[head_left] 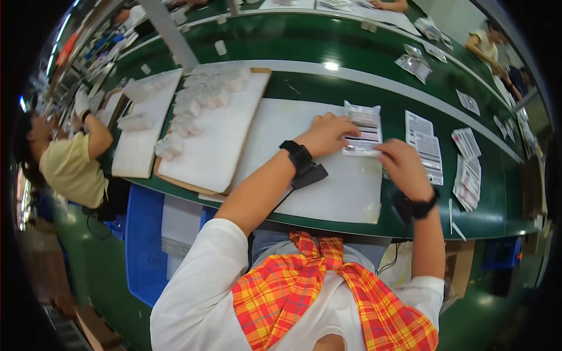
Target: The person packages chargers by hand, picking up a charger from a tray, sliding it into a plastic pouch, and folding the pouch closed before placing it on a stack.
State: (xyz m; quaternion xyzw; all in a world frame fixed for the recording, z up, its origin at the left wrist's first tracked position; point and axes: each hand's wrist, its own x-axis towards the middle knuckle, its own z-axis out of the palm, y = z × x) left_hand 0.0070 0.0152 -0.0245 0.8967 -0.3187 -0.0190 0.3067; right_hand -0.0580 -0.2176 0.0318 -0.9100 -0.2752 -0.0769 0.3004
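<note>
A flat clear plastic packet with a printed label (369, 124) lies at the right end of a white sheet (304, 193). My left hand (329, 136) grips its left edge, fingers bent over the label. At its lower right corner, the thumb and forefinger of my right hand (405, 169) pinch the plastic. What is inside the packet is partly covered by the label and my fingers. Just right of it lie printed leaflets or packets (425, 146), overlapping on the green bench. A black band with a small dark box (309, 175) is on my left wrist.
Left of the white sheet, a white-topped board (225, 137) bears rows of clear blocks (186, 108); a second board (139, 155) stands beyond. More packets (468, 175) lie at right. A blue bin (143, 251) sits below the bench. A co-worker (73, 161) works at left.
</note>
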